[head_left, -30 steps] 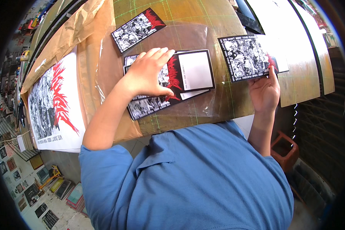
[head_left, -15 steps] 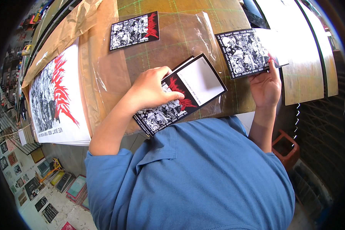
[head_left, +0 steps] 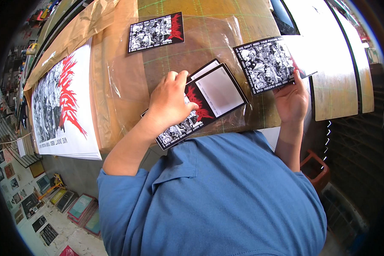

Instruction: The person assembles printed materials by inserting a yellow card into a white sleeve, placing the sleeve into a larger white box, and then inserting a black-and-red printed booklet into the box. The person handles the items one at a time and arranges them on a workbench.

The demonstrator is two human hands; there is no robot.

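Observation:
My left hand grips a few long printed cards at the table's near edge. Its thumb lies on the top one's face, and its fingers reach over the far side. That card has a black border, a black-and-white picture, red jagged lettering and a pale blank panel; the ones beneath stick out unevenly. To the right, my right hand holds another printed card from below, thumb on its face; its right part is washed out by glare. A similar card lies flat farther back, apart from both hands.
A clear plastic sheet covers part of the gridded table. Large printed white sheets and brown wrapping paper lie at the left. Pale boards are at the right, with a reddish stool below.
My left hand has shifted slightly with its cards, and the lower ones now show more. My right hand has brought its card a little left and toward me.

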